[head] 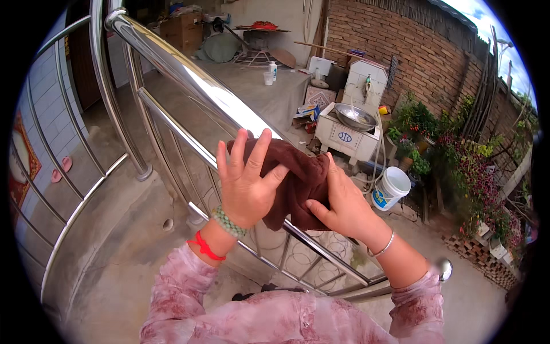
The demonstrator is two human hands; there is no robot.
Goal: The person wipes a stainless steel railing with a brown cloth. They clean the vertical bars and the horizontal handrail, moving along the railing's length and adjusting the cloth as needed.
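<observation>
A dark brown cloth (296, 172) is draped over the thick top tube of a stainless-steel railing (206, 86), between my two hands. My left hand (248, 185), with a green bead bracelet and a red cord at the wrist, lies against the cloth's left side with its fingers spread and the thumb on the fabric. At the cloth's right edge, my right hand (343, 202) holds the bunched fabric between fingers and thumb; a silver bangle circles that wrist. Thinner rails of the railing run below the cloth, which hides part of the top tube.
Curved steel bars (99, 182) rise at the left, near pink slippers (61, 169). A tiled outdoor sink (343, 137) holds a metal basin (356, 117), with a white bucket (392, 188) nearby. Potted plants (419, 120) line the brick wall (399, 43). A bottle (273, 70) stands on the concrete ledge.
</observation>
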